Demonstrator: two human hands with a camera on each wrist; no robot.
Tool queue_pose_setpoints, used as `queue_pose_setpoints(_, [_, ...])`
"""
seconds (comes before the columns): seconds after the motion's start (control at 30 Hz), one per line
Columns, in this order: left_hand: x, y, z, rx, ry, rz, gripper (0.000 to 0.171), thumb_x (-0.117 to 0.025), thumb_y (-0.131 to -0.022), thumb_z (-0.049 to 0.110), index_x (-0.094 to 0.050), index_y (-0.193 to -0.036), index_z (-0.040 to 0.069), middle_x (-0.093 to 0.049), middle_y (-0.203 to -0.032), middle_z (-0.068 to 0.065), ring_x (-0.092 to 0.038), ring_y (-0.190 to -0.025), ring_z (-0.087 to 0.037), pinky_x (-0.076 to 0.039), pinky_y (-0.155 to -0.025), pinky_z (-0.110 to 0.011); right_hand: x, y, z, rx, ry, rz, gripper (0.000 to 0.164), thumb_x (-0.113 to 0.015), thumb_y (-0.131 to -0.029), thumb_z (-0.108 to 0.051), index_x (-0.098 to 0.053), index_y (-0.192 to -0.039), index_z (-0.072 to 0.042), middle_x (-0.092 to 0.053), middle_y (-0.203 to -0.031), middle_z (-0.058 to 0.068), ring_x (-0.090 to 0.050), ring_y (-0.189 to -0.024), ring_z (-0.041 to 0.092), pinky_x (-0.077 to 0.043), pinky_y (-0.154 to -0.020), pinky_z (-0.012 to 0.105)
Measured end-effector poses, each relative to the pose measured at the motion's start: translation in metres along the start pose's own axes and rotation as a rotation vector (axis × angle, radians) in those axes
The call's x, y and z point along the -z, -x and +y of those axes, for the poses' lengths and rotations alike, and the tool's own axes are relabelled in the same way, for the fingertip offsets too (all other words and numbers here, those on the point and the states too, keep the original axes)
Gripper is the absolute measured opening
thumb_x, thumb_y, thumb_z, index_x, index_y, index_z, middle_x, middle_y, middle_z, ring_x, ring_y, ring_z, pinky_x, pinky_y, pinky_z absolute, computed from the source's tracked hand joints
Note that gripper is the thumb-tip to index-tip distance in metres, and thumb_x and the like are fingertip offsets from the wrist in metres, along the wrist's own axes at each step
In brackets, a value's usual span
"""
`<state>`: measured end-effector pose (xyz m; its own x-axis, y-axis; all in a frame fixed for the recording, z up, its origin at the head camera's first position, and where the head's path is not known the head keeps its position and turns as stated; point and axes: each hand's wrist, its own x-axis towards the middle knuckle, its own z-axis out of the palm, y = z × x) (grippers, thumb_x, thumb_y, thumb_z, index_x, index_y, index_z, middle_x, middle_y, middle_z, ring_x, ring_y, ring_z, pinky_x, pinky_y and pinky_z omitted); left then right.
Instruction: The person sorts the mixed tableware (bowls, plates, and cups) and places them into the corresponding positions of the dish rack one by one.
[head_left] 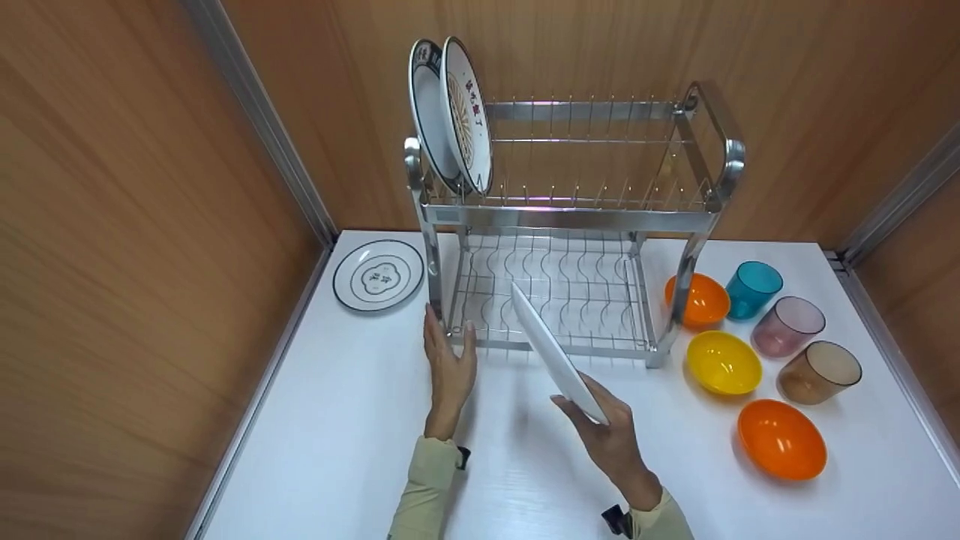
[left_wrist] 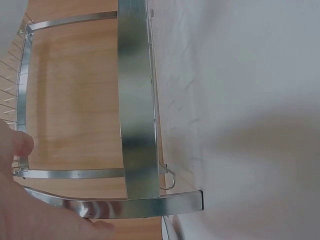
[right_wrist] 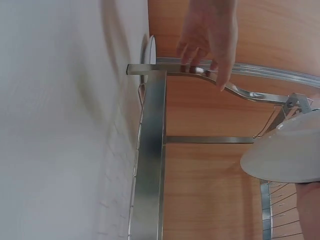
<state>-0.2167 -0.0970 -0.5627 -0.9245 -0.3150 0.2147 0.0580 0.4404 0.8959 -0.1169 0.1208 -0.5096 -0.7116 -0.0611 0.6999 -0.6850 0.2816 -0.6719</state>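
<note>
Your right grip (head_left: 611, 442) is pinching a smooth white dish (head_left: 559, 356) near its lower edge, thumb on one side and fingers on the other. The dish tilts in the air before the lower tier of the rack (head_left: 570, 218), showing you a thin, plain profile in the head view; the right wrist view gives it a rounded outline and a glossy, pale curve. Your left grip (head_left: 450, 371) is spread, its fingers fairly straight, with the thumb apart from them, at the rack's front left leg; you cannot tell how firmly it touches the metal.

The rack is shiny metal, with flat, polished bars, rounded corners, thin upright prongs above and wavy wires below. In its upper tier, at the left end, a dark-rimmed plate (head_left: 429, 112) leans just beside a patterned plate (head_left: 471, 120) with lettering and a ribbed motif. On the smooth white tabletop (head_left: 337, 450), left of the rack, you have a flat round plate (head_left: 379, 276) with dark ring lines. To the right sit a glossy orange bowl (head_left: 701, 300) partly behind the rack's leg, a yellow bowl (head_left: 724, 363), a nearer orange bowl (head_left: 782, 439), and see-through teal (head_left: 754, 290), mauve (head_left: 787, 327) and amber (head_left: 819, 373) tumblers. Wood-grained panels (head_left: 600, 45) surround the tabletop.
</note>
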Motion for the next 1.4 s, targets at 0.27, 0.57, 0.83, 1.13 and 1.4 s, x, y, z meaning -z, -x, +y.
queue_pose_setpoints(0.27, [0.0, -0.011, -0.006, -0.011, 0.044, 0.032, 0.073, -0.051, -0.097, 0.037, -0.007, -0.152, 0.019, -0.022, -0.149, -0.012, -0.025, -0.137, -0.028, -0.028, -0.108, -0.047, 0.003, -0.007, -0.009, -0.039, -0.033, 0.032, 0.058, -0.074, -0.067, 0.016, -0.06, -0.121, 0.001, -0.066, -0.113, 0.012, -0.063, -0.101, 0.02, -0.048, -0.091, 0.027])
queue_pose_setpoints(0.57, [0.005, -0.035, -0.02, -0.002, 0.135, 0.063, 0.043, -0.052, -0.097, 0.027, -0.038, -0.135, 0.012, -0.044, -0.13, -0.008, -0.041, -0.124, -0.021, -0.033, -0.105, -0.04, 0.004, -0.026, -0.025, 0.028, -0.11, 0.026, 0.054, -0.073, -0.07, 0.014, -0.057, -0.121, 0.006, -0.065, -0.114, 0.015, -0.063, -0.103, 0.02, -0.049, -0.091, 0.031])
queue_pose_setpoints(0.83, [-0.001, -0.052, -0.026, -0.037, 0.202, 0.049, 0.025, -0.049, -0.099, 0.028, -0.047, -0.117, 0.01, -0.056, -0.119, -0.01, -0.051, -0.116, -0.02, -0.042, -0.099, -0.038, 0.002, -0.037, -0.031, 0.052, -0.238, 0.033, 0.051, -0.072, -0.073, 0.013, -0.054, -0.121, 0.011, -0.063, -0.117, 0.013, -0.06, -0.109, 0.019, -0.049, -0.091, 0.031])
queue_pose_setpoints(1.13, [-0.01, -0.059, -0.036, -0.066, 0.23, 0.042, 0.023, -0.042, -0.102, 0.032, -0.048, -0.103, 0.01, -0.056, -0.093, -0.007, -0.054, -0.086, -0.017, -0.046, -0.074, -0.033, -0.002, -0.05, -0.039, -0.028, -0.282, 0.073, 0.055, -0.068, -0.071, 0.02, -0.052, -0.122, 0.01, -0.063, -0.117, 0.008, -0.06, -0.109, 0.019, -0.05, -0.09, 0.032])
queue_pose_setpoints(1.4, [-0.024, -0.063, -0.048, -0.083, 0.244, 0.144, 0.03, -0.044, -0.1, 0.036, -0.047, -0.089, 0.009, -0.045, -0.074, -0.003, -0.045, -0.067, -0.016, -0.04, -0.056, -0.026, -0.006, -0.075, -0.051, -0.012, -0.35, 0.085, 0.056, -0.066, -0.073, 0.021, -0.045, -0.125, 0.011, -0.061, -0.117, 0.007, -0.058, -0.111, 0.022, -0.048, -0.093, 0.035])
